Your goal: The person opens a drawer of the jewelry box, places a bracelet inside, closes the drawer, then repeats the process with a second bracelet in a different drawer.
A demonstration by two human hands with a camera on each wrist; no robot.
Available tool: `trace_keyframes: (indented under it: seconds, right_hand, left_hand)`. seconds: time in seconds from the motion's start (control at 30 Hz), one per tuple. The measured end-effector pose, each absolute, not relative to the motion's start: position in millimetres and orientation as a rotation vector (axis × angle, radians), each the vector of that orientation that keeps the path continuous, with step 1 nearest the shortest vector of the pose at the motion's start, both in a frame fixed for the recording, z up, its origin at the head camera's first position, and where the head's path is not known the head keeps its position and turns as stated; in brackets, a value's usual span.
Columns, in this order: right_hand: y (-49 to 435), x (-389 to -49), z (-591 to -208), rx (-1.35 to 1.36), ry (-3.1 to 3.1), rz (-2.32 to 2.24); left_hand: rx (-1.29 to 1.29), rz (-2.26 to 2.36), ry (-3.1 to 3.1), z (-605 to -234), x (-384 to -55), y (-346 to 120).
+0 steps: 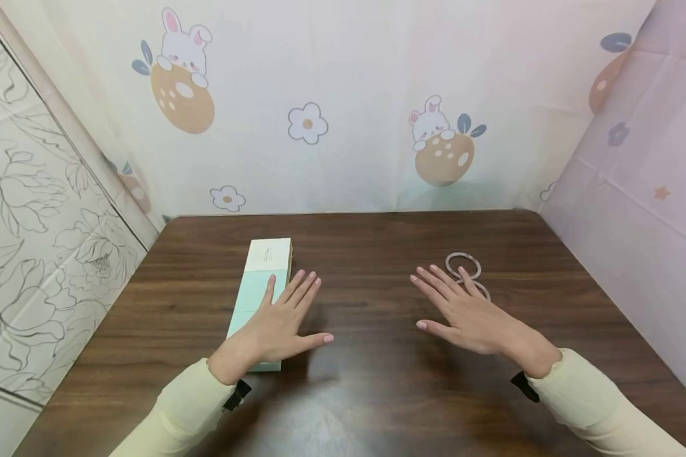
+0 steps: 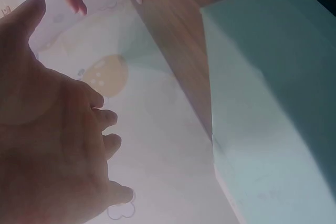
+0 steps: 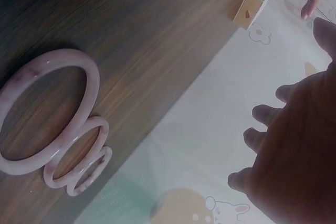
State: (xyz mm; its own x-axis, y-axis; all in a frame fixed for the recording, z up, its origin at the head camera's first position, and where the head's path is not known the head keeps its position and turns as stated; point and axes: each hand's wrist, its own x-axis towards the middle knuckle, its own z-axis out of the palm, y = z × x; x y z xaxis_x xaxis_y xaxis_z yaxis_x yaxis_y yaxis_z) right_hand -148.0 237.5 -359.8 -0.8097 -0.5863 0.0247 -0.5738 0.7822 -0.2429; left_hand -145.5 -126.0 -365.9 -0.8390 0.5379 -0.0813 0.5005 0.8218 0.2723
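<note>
My left hand (image 1: 273, 330) hovers with fingers spread above a long mint-green and white box (image 1: 267, 255), partly covering it. The box's mint side (image 2: 252, 103) fills much of the left wrist view, with the palm apart from it. On the other side, my right hand (image 1: 471, 320) is held out, its fingers straight and nothing in its grasp. Beyond its fingertips lie pale pinkish bangles (image 1: 464, 255), partly hidden by the hand in the head view. The right wrist view shows three bangles (image 3: 93, 85) lying in an overlapping row, clear of the hand.
Both hands are over a dark brown wooden table (image 1: 354, 254). A white curtain (image 1: 354, 63) printed with rabbits and flowers hangs behind it. A panel with line-drawn flowers (image 1: 23, 190) stands at the left. In the right wrist view, the box end shows small tan drawer-like fronts (image 3: 249, 13).
</note>
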Motion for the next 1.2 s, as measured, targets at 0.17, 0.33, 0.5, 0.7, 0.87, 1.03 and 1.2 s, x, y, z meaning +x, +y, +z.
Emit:
trace_keyframes:
  seconds: [0.17,0.33,0.5,0.7,0.87,1.03,1.2]
  right_hand:
    - [235,-147,-360,-0.935,2.911,-0.363]
    - [232,-147,-359,-0.937,2.908,-0.368]
    - [227,-145,-357,-0.919,2.900,-0.403]
    - [211,-146,-358,-0.922,2.866,-0.478]
    - [193,-146,-361,-0.935,2.821,-0.531]
    - [172,-148,-368,-0.977,2.772,-0.542]
    - [153,-151,-374,-1.037,2.708,-0.559]
  left_hand:
    - [0.813,0.380,2.853,-366,-145,-126]
    - [0.810,0.400,2.854,-366,-143,-129]
    - [0.814,0.430,2.857,-367,-142,-135]
    - [0.773,0.462,2.877,-369,-137,-154]
    - [0.768,0.480,2.908,-370,-130,-172]
    - [0.805,0.469,2.943,-376,-123,-189]
    - [0.855,0.448,2.976,-386,-118,-206]
